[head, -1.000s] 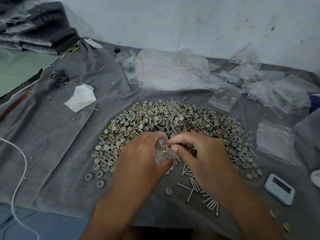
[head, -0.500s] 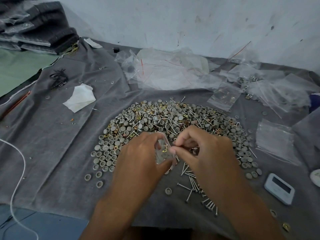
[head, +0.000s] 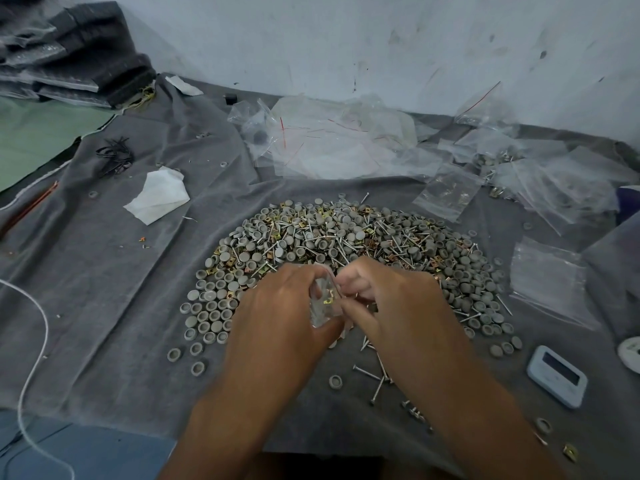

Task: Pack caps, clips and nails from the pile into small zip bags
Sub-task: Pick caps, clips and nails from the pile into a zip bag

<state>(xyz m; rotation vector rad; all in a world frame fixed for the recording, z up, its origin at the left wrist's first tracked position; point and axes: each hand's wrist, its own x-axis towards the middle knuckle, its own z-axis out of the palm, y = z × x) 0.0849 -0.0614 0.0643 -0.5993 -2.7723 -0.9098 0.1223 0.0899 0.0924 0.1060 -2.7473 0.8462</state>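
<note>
A wide pile of grey round caps, brass clips and steel nails lies on the grey cloth. Over its near edge my left hand holds a small clear zip bag upright between thumb and fingers; a brass clip shows inside it. My right hand is pressed against the bag's right side, its curled fingertips pinching at the bag's top edge. Whether those fingers hold a part is hidden. Loose nails lie just below my right wrist.
Empty zip bags lie in heaps at the back and right; filled bags sit far right. A white timer is near right, a tissue at left, a white cable at the left edge.
My right hand has moved in closer to the bag and curled its fingers at the bag's top. The left hand holds the bag in about the same place.
</note>
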